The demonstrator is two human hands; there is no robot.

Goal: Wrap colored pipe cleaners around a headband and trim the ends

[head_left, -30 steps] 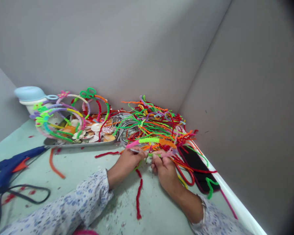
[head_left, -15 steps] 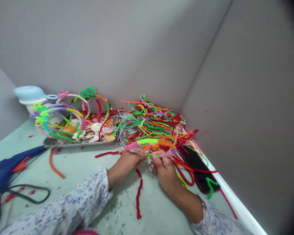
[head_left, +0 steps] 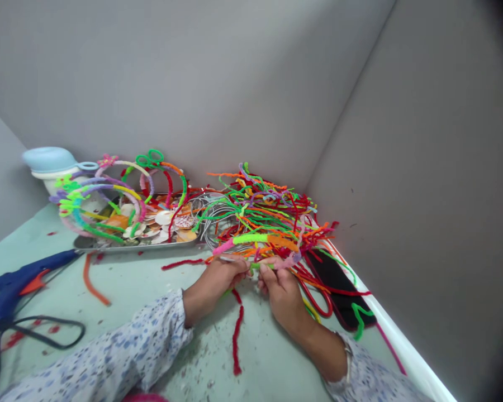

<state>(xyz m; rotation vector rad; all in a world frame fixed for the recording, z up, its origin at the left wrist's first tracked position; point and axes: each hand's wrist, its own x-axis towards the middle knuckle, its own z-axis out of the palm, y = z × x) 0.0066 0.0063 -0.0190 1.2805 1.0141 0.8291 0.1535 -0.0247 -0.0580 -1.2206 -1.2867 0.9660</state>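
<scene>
Hoop's held up front of the wire coils and has only slid a hair left, so hardly any progress imo, left hand and right hand both pinching it around the green bit, while the tray behind has shells with more bands over them and the lidded tub hides whatever's inside.

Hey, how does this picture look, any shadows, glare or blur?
In the head view, the far right edge fades to black; soft shading slants across the back wall; the table's right edge looks washed out; fine detail is soft where the left hand and right hand meet the colourful band.
</scene>
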